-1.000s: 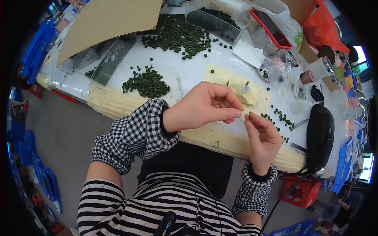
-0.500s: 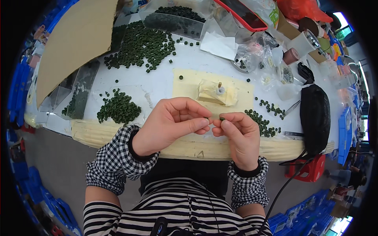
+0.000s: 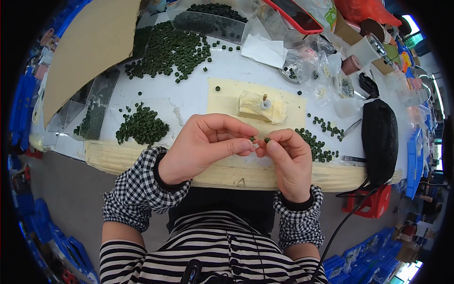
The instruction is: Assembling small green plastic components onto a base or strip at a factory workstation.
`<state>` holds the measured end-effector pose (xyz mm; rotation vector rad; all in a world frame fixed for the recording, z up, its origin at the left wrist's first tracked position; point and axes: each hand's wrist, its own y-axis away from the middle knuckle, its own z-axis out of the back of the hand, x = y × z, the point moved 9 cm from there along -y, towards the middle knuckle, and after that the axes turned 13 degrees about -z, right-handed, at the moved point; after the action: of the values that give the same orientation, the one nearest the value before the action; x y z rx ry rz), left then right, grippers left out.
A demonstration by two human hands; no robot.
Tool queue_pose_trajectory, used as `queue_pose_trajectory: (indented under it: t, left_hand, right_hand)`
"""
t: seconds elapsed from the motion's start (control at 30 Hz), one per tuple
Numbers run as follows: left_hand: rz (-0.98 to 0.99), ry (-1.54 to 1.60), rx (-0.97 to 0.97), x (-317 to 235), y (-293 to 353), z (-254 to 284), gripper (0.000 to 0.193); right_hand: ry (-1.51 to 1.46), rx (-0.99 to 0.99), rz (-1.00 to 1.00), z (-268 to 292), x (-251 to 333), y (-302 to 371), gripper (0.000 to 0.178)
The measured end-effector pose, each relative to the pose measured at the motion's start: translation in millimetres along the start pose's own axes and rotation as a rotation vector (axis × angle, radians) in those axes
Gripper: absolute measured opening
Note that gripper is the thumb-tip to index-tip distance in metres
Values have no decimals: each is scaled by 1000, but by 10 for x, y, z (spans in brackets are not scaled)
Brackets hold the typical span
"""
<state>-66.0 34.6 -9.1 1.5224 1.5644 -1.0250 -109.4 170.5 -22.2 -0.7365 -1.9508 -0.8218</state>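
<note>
Close together above the table's near edge, my left hand [image 3: 208, 144] and my right hand [image 3: 289, 161] each pinch with thumb and forefinger. A small dark green round piece [image 3: 252, 139] peeks out at my left fingertips. Another small green piece [image 3: 267, 140] shows between my right thumb and forefinger. Most of both pieces is covered by the fingers. Just beyond the hands is a block wrapped in cream tape [image 3: 253, 111], with a small upright peg [image 3: 265, 100] on top. Loose green pieces [image 3: 314, 146] lie right beside my right hand.
Piles of green pieces lie at the left [image 3: 142, 125] and far left [image 3: 170, 54], near a cardboard sheet [image 3: 92, 52]. White tissue [image 3: 263, 50], a red-cased phone [image 3: 295, 16] and plastic bags [image 3: 314, 68] sit at the back. A black pouch [image 3: 379, 142] and tweezers [image 3: 352, 127] are at the right.
Both hands stay almost in place, still pinching. The fingers have shifted slightly, and the green pieces at the fingertips show a little more.
</note>
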Motion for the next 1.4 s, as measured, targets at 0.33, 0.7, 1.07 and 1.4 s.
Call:
queue_pose_trajectory:
  t: [0.33,0.7,1.07,1.4]
  left_hand:
    - [5,-20,21,29,12,-34,21]
    - [145,177,8,202,35,-51,23]
    - [193,222,-9,217,43,-53,16]
    - [192,164,-4,233,51,-30,16]
  right_hand:
    - [73,-62,164,9,110,72,11]
    - [253,-111,218,-18,136,83,10]
    - [321,-161,272,-65,166,108,12]
    - [513,-240,468,-140,310,168,11]
